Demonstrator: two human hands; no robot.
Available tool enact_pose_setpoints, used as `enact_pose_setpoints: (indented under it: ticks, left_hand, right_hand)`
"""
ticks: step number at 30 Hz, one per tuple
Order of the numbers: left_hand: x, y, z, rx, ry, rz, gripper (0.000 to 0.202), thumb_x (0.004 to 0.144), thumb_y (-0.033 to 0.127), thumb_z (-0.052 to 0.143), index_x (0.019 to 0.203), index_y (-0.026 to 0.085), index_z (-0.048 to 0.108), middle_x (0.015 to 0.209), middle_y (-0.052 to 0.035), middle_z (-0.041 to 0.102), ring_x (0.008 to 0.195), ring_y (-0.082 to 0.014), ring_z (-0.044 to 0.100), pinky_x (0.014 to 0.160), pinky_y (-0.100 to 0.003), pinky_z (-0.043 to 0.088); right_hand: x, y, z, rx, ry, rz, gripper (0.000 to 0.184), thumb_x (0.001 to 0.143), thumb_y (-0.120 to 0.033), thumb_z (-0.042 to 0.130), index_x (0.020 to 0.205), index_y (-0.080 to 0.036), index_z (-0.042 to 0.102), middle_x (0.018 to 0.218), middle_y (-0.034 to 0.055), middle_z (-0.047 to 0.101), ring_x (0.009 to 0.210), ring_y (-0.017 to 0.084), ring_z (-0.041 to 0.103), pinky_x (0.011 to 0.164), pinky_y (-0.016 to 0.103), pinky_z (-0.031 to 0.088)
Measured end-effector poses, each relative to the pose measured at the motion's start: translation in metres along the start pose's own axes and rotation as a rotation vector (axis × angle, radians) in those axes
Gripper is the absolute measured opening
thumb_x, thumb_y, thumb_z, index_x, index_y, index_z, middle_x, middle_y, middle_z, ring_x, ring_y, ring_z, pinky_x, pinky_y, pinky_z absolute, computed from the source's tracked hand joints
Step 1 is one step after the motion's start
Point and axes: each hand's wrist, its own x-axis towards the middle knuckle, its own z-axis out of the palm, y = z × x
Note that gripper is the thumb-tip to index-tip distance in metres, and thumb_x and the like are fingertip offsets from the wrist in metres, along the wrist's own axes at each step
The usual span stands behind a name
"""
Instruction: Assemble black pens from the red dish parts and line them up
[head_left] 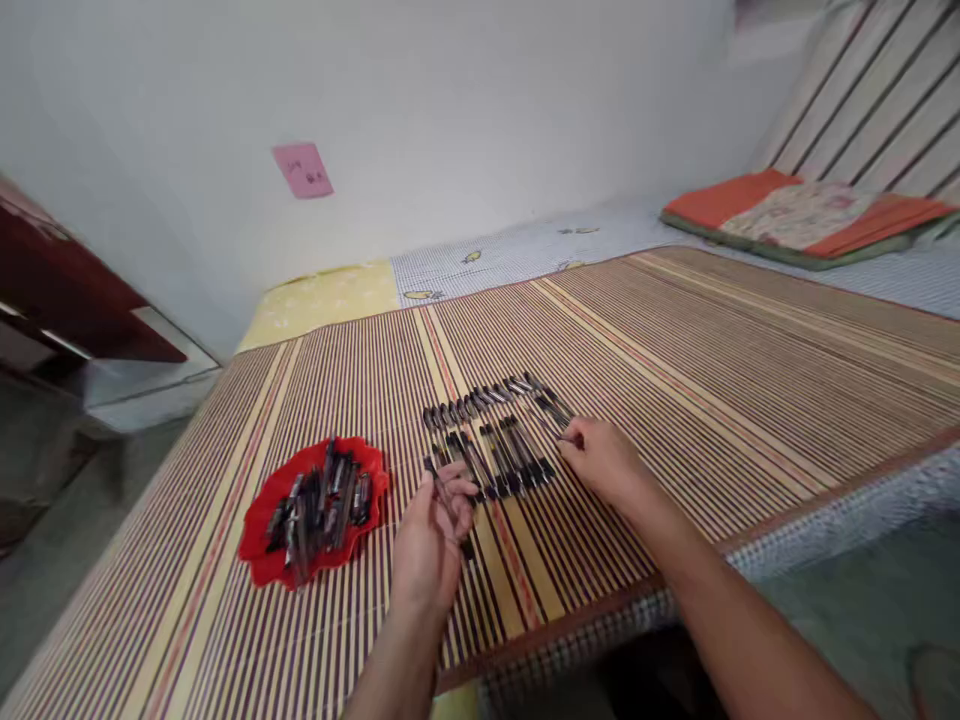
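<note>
My left hand (435,530) is turned palm up with its fingers curled round a dark pen (433,470), whose tip sticks out above the thumb. At the right end of the rows, the fingers of my right hand (600,455) are pinched on a thin pen, mostly hidden by the fingertips. Between the hands, several clear pens with black ends (510,455) lie side by side on the striped mat. Just behind them runs a slanting row of short dark pieces that look like pen caps (480,400). Left of my left hand, a red scalloped bowl (259,520) holds a loose heap of dark pens (322,505).
The striped mat (637,340) covers a bed whose front edge (750,545) runs close to my forearms. A folded orange quilt (840,215) lies at the far right by slatted bars (877,100). A pink note (302,170) is stuck on the white wall behind.
</note>
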Motion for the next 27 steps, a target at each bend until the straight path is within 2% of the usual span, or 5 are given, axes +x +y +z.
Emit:
enact_pose_setpoints:
  ticks: [9, 17, 20, 24, 27]
  left_hand:
    - [0.003, -0.007, -0.004, 0.02, -0.032, 0.0, 0.033, 0.092, 0.033, 0.06, 0.1, 0.004, 0.072, 0.072, -0.0105, 0.067, 0.053, -0.0099, 0.05, 0.044, -0.018, 0.038]
    - [0.001, -0.008, -0.001, 0.02, -0.077, -0.052, 0.041, 0.082, 0.034, 0.07, 0.109, 0.004, 0.068, 0.076, -0.0111, 0.07, 0.056, -0.0105, 0.053, 0.048, -0.019, 0.04]
    - [0.0, -0.01, -0.001, 0.056, -0.076, -0.021, 0.034, 0.081, 0.037, 0.071, 0.101, 0.009, 0.066, 0.075, -0.0099, 0.071, 0.055, -0.0101, 0.052, 0.048, -0.019, 0.038]
    - [-0.003, -0.013, -0.001, 0.217, -0.152, -0.059, 0.028, 0.082, 0.04, 0.071, 0.089, 0.014, 0.062, 0.076, -0.0064, 0.071, 0.049, -0.007, 0.049, 0.045, -0.018, 0.031]
    - [-0.006, -0.017, -0.001, 0.387, -0.288, -0.137, 0.031, 0.079, 0.042, 0.074, 0.081, 0.014, 0.061, 0.071, -0.0033, 0.068, 0.045, -0.0061, 0.049, 0.043, -0.018, 0.026]
  right_hand:
    - [-0.001, -0.008, 0.004, -0.035, -0.104, -0.031, 0.015, 0.088, -0.024, 0.062, 0.075, -0.017, 0.066, 0.077, 0.0075, 0.069, 0.069, 0.019, 0.061, 0.056, 0.027, 0.029]
    - [0.0, 0.0, 0.008, 0.01, -0.066, -0.055, 0.015, 0.091, -0.018, 0.056, 0.084, -0.017, 0.068, 0.082, 0.0083, 0.071, 0.075, 0.02, 0.063, 0.06, 0.027, 0.03]
    - [0.001, 0.002, 0.007, 0.038, -0.035, -0.058, 0.016, 0.092, -0.018, 0.054, 0.087, -0.016, 0.069, 0.083, 0.0085, 0.071, 0.078, 0.02, 0.064, 0.063, 0.027, 0.035]
    - [-0.012, -0.014, -0.003, 0.395, 0.024, -0.155, 0.021, 0.095, -0.029, 0.053, 0.099, -0.015, 0.068, 0.082, 0.0064, 0.068, 0.075, 0.019, 0.063, 0.063, 0.027, 0.041]
    - [-0.029, -0.034, -0.008, 0.769, -0.241, -0.297, 0.024, 0.09, -0.033, 0.06, 0.106, -0.017, 0.068, 0.075, 0.0004, 0.063, 0.065, 0.015, 0.059, 0.058, 0.025, 0.044]
